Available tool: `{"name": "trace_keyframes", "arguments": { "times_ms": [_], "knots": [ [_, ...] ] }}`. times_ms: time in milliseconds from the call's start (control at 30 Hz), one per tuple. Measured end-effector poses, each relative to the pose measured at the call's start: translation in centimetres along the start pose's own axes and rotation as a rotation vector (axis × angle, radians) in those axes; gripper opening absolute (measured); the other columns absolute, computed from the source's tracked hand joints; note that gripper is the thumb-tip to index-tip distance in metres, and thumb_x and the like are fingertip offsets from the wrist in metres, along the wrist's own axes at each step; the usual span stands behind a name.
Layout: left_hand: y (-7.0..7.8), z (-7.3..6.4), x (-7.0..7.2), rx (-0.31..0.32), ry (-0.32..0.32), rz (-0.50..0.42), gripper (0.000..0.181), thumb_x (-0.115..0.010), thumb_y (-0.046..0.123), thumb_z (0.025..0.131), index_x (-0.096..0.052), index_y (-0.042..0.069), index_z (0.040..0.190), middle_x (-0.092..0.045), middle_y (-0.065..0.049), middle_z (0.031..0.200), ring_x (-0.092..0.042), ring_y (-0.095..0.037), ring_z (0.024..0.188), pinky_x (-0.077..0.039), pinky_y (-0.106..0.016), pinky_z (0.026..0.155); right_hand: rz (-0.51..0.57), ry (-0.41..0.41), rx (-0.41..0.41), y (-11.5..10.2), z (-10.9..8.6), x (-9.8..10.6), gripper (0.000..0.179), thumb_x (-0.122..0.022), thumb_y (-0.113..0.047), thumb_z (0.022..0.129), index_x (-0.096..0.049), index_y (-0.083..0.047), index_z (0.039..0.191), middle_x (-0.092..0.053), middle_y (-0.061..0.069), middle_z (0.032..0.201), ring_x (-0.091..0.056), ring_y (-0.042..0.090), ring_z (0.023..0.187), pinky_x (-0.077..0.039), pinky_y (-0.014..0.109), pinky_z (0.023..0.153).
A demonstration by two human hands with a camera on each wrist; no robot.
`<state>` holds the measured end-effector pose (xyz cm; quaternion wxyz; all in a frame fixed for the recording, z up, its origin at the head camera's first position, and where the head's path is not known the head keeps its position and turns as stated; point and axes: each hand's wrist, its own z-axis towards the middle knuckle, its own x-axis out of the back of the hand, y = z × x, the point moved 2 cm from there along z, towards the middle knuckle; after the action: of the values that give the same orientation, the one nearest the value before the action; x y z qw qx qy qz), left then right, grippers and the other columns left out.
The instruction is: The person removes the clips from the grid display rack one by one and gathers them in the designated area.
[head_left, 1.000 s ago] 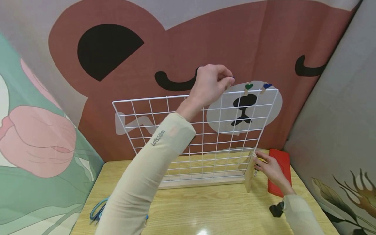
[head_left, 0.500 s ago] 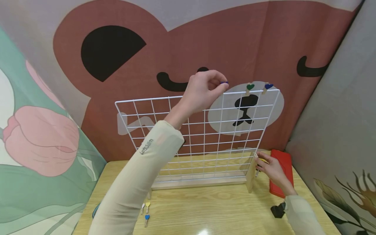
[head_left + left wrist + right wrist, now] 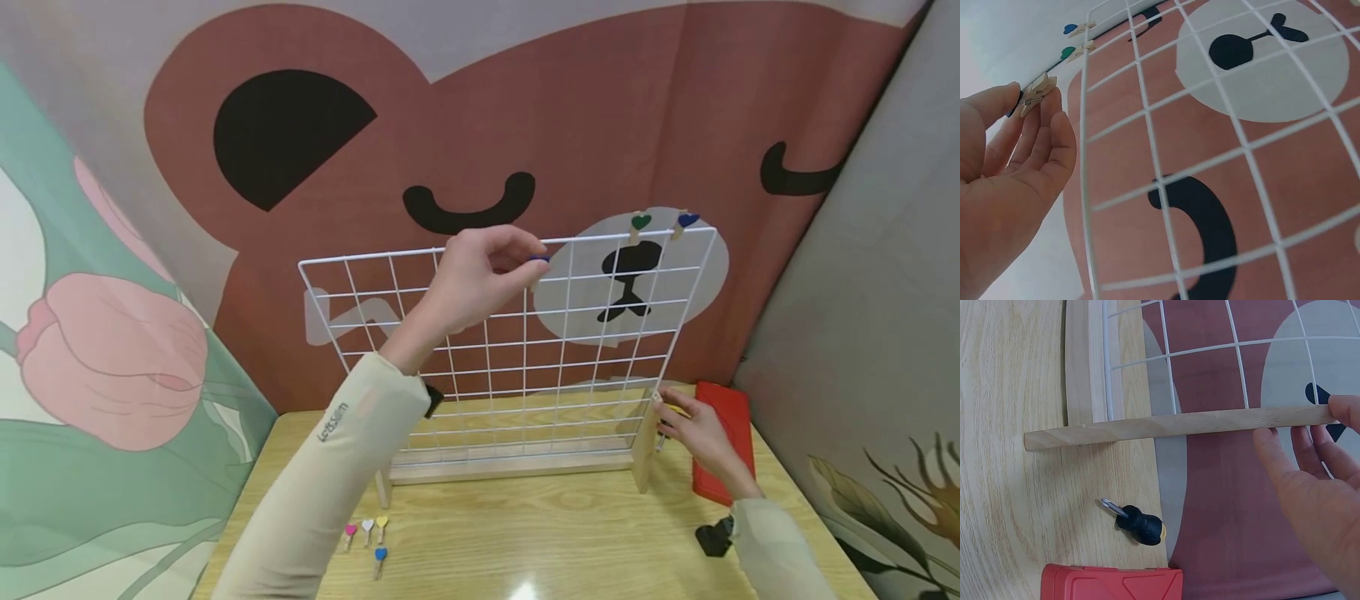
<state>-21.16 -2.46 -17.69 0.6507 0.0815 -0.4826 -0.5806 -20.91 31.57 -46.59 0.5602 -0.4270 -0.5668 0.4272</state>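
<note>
My left hand (image 3: 480, 275) pinches a small wooden clothespin (image 3: 1035, 95) with a dark blue heart between thumb and fingers. It is close by the top edge of a white wire grid (image 3: 1246, 148), left of two clothespins clipped there. One of those carries a green heart (image 3: 641, 222), the other a blue heart (image 3: 687, 220). My right hand (image 3: 1313, 475) grips the upper end of the wooden side post (image 3: 1147, 427) at the grid's right side, thumb on one face and fingers on the other. The grid stands upright in its wooden base (image 3: 517, 469).
Several loose heart clothespins, among them a pink one (image 3: 350, 529) and a blue one (image 3: 381, 553), lie at the front left of the table. A stubby screwdriver (image 3: 1141, 525) and a red case (image 3: 1110, 584) lie beyond the right post. A patterned cloth (image 3: 585, 117) hangs behind.
My left hand has moved left and down along the grid's top edge, still pinching the clothespin. The loose clothespins have come out from behind the sleeve. My right hand stays on the post.
</note>
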Motion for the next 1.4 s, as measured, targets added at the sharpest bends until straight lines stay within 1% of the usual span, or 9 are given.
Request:
{"name": "trace_keyframes", "arguments": {
  "times_ms": [100, 367, 633, 833, 967, 1067, 1167, 1267, 1400],
  "knots": [
    [-0.7, -0.9, 0.3, 0.017, -0.017, -0.014, 0.011, -0.068, 0.011, 0.089, -0.071, 0.007, 0.099, -0.069, 0.001, 0.084, -0.066, -0.008, 0.072, -0.051, -0.026, 0.066, 0.008, 0.005, 0.008, 0.0, 0.1, 0.0, 0.063, -0.052, -0.028, 0.100, -0.029, 0.010, 0.145, -0.034, 0.030, 0.142, -0.055, -0.003, 0.102, -0.048, 0.036, 0.092],
    [-2.6, -3.5, 0.7, 0.067, -0.062, -0.024, 0.013, -0.067, 0.013, 0.090, -0.070, 0.007, 0.100, -0.069, 0.000, 0.080, -0.067, -0.014, 0.070, -0.049, -0.029, 0.061, 0.000, 0.007, 0.006, -0.1, 0.1, 0.1, 0.063, -0.052, -0.028, 0.100, -0.028, 0.010, 0.145, -0.034, 0.031, 0.142, -0.056, -0.002, 0.102, -0.044, 0.044, 0.095],
    [-5.4, -6.6, 0.0, 0.101, -0.105, -0.022, 0.010, -0.068, 0.013, 0.089, -0.071, 0.009, 0.098, -0.069, 0.001, 0.083, -0.067, -0.012, 0.070, -0.051, -0.028, 0.061, 0.002, 0.002, 0.007, -0.1, 0.1, 0.2, 0.063, -0.051, -0.028, 0.101, -0.028, 0.010, 0.145, -0.034, 0.031, 0.142, -0.056, -0.001, 0.103, -0.044, 0.043, 0.094],
    [-7.8, -9.0, -0.9, 0.181, -0.138, -0.053, 0.011, -0.068, 0.013, 0.090, -0.071, 0.008, 0.098, -0.068, 0.000, 0.084, -0.065, -0.013, 0.069, -0.051, -0.029, 0.059, -0.012, 0.002, -0.005, 0.0, 0.0, 0.3, 0.064, -0.051, -0.029, 0.100, -0.027, 0.009, 0.146, -0.033, 0.030, 0.143, -0.056, 0.003, 0.107, -0.045, 0.041, 0.094],
    [-9.5, -10.7, -1.5, 0.233, -0.131, -0.059, 0.010, -0.068, 0.014, 0.089, -0.072, 0.010, 0.097, -0.069, 0.000, 0.083, -0.066, -0.016, 0.071, -0.053, -0.028, 0.061, -0.015, 0.000, -0.011, 0.0, 0.0, 0.4, 0.064, -0.051, -0.029, 0.101, -0.027, 0.008, 0.146, -0.033, 0.029, 0.144, -0.056, 0.008, 0.110, -0.046, 0.040, 0.094],
    [-10.9, -12.0, -1.9, 0.242, -0.122, -0.048, 0.009, -0.069, 0.013, 0.089, -0.072, 0.009, 0.097, -0.069, 0.000, 0.083, -0.066, -0.015, 0.071, -0.053, -0.027, 0.063, -0.015, -0.004, -0.009, 0.0, -0.1, 0.3, 0.063, -0.050, -0.029, 0.101, -0.027, 0.008, 0.146, -0.033, 0.029, 0.144, -0.056, 0.009, 0.110, -0.046, 0.040, 0.093],
    [-12.4, -13.2, -2.0, 0.251, -0.119, -0.053, 0.011, -0.068, 0.013, 0.090, -0.072, 0.005, 0.097, -0.069, -0.002, 0.082, -0.065, -0.013, 0.071, -0.053, -0.026, 0.063, -0.004, -0.003, -0.001, 0.0, -0.2, 0.3, 0.063, -0.051, -0.029, 0.101, -0.027, 0.008, 0.146, -0.033, 0.030, 0.144, -0.056, 0.004, 0.107, -0.046, 0.040, 0.093],
    [-13.7, -14.3, -2.1, 0.279, -0.116, -0.071, 0.012, -0.067, 0.013, 0.091, -0.071, 0.003, 0.097, -0.069, -0.004, 0.083, -0.064, -0.012, 0.070, -0.053, -0.026, 0.063, 0.005, 0.000, 0.008, 0.0, -0.2, 0.4, 0.063, -0.051, -0.029, 0.101, -0.028, 0.009, 0.145, -0.033, 0.030, 0.143, -0.055, -0.003, 0.102, -0.048, 0.037, 0.092],
    [-15.1, -15.8, -2.1, 0.319, -0.106, -0.079, 0.012, -0.068, 0.015, 0.091, -0.071, 0.006, 0.098, -0.069, -0.003, 0.083, -0.065, -0.012, 0.070, -0.053, -0.027, 0.063, 0.013, 0.001, 0.014, 0.0, -0.1, 0.4, 0.062, -0.051, -0.028, 0.100, -0.028, 0.010, 0.145, -0.033, 0.030, 0.143, -0.055, -0.006, 0.100, -0.050, 0.032, 0.089]
  ]
}}
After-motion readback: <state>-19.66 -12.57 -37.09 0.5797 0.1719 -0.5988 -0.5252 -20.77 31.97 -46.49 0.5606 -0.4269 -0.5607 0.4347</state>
